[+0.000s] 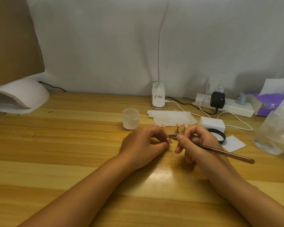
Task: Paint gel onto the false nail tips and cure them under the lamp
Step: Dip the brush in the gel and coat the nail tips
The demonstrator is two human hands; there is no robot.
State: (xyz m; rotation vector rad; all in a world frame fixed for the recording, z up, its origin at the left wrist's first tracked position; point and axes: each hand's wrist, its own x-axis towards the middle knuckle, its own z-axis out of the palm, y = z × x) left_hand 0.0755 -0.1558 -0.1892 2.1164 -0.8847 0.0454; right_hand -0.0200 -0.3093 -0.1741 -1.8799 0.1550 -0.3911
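Note:
My left hand [143, 143] pinches a small pink false nail tip [169, 140] just above the wooden table. My right hand [198, 145] grips a brown brush [226, 153] like a pen, its bristle end touching that tip. Behind the hands, several pink nail tips on little metal stands [180, 128] sit in a row. A frosted gel jar [131, 118] stands to the left of them, and its black lid [218, 135] lies to the right. The white curing lamp [20, 97] sits at the far left of the table.
A white clip lamp [158, 97] stands at the back, with a paper wipe [174, 118] in front of it. A power strip with plugs [225, 104], a white block [212, 123], a purple tissue pack [269, 99], a clear plastic bottle [275, 128] and a white pad [233, 143] fill the right side.

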